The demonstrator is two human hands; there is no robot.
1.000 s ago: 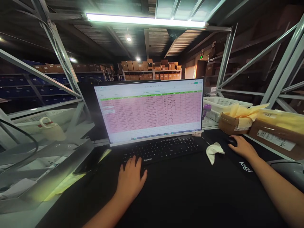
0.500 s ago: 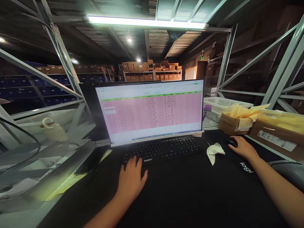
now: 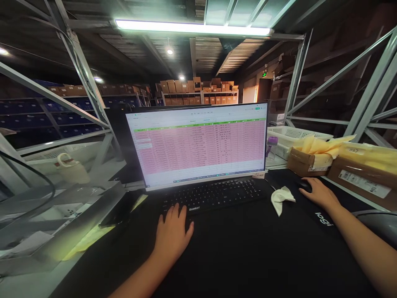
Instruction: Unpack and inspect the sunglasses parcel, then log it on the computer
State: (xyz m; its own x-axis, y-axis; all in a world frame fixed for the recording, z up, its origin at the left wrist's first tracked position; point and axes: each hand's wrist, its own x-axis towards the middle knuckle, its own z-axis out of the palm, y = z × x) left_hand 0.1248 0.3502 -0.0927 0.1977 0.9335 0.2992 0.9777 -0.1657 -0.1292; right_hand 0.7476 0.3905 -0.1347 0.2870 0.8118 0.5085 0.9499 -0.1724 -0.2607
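Observation:
My left hand (image 3: 173, 229) lies flat with its fingers apart, the fingertips at the near left edge of the black keyboard (image 3: 214, 195). On the right, my right hand (image 3: 319, 192) rests over a black computer mouse (image 3: 305, 185), its fingers around the mouse. Both sit on a black desk mat (image 3: 235, 252) with "logi" lettering. Behind the keyboard stands a monitor (image 3: 201, 145) showing a spreadsheet with pink rows and a green header row. A crumpled white tissue (image 3: 282, 198) lies between the keyboard and the mouse.
Cardboard boxes (image 3: 362, 182) with yellow packing stand at the right, in front of a white basket (image 3: 300, 134). A dark phone-like slab (image 3: 116, 213) lies at the left near a metal tray (image 3: 71, 223). A cream bottle (image 3: 72, 169) stands farther back. Metal rack posts (image 3: 297, 74) frame the desk.
Both hands keep their places on the keyboard edge and the mouse. The whole view has shifted very slightly.

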